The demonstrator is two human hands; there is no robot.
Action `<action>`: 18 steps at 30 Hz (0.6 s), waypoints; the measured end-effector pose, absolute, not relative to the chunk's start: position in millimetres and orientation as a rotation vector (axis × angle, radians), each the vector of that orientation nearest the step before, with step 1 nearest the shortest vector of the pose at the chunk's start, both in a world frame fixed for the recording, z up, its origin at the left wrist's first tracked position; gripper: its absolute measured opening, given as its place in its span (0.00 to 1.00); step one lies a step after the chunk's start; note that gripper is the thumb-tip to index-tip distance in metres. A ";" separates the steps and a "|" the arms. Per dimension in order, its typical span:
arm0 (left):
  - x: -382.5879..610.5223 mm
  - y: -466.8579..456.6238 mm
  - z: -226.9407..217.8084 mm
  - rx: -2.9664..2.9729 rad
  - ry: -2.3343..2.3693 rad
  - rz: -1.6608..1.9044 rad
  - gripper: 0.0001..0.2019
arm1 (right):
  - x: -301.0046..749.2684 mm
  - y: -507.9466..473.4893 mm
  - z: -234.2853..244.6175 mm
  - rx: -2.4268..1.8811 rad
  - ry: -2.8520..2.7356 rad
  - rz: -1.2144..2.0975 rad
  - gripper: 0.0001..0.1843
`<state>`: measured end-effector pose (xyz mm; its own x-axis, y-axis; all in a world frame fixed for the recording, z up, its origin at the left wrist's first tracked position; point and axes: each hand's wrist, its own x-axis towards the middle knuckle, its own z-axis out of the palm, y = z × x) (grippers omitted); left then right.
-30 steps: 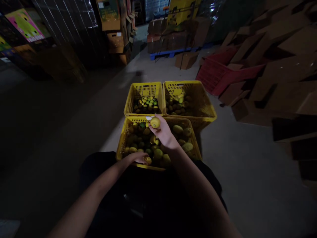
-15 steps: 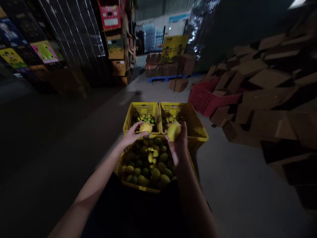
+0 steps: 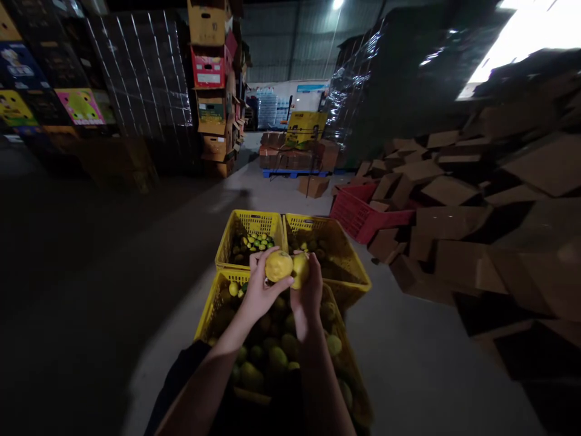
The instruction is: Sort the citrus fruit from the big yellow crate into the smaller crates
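My left hand (image 3: 258, 292) is closed round a yellow citrus fruit (image 3: 278, 265), held up over the near yellow crate (image 3: 205, 312). My right hand (image 3: 308, 293) grips a second yellow fruit (image 3: 299, 270) right beside it, the two fruits touching. The near crate is full of yellow and green fruit. Behind it stand two more yellow crates, the left one (image 3: 240, 225) with small green and yellow fruit, the right one (image 3: 345, 242) with darker fruit.
A red crate (image 3: 358, 213) lies tipped at the right among a heap of cardboard boxes (image 3: 458, 200). Wrapped pallets (image 3: 136, 72) and stacked cartons (image 3: 211, 79) line the left. A blue pallet (image 3: 295, 172) with boxes stands at the back. Concrete floor (image 3: 422, 363) surrounds the crates.
Both hands have drawn together so the two fruits now meet over the near crate. The camera has tilted up, showing more of the warehouse.
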<state>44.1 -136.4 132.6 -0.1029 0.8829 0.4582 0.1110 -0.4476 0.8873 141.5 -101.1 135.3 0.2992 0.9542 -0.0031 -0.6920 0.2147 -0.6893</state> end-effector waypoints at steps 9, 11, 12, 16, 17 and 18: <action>39.0 -158.2 146.0 1.555 1.014 1.422 0.23 | 125.0 -101.1 134.2 -0.617 -0.301 1.259 0.09; 40.1 -154.2 144.1 1.466 0.978 1.474 0.24 | 122.3 -100.8 135.5 -0.601 -0.286 1.265 0.09; 40.9 -151.7 143.1 1.426 0.950 1.505 0.25 | 121.7 -100.7 136.4 -0.595 -0.279 1.270 0.09; 45.4 -142.3 140.6 1.202 0.867 1.613 0.26 | 122.6 -100.9 137.4 -0.592 -0.334 1.293 0.12; 46.5 -140.1 140.1 1.110 0.859 1.624 0.24 | 123.1 -101.2 136.9 -0.600 -0.372 1.304 0.13; 47.4 -138.0 139.5 1.017 0.854 1.624 0.22 | 123.4 -101.5 136.0 -0.610 -0.413 1.318 0.15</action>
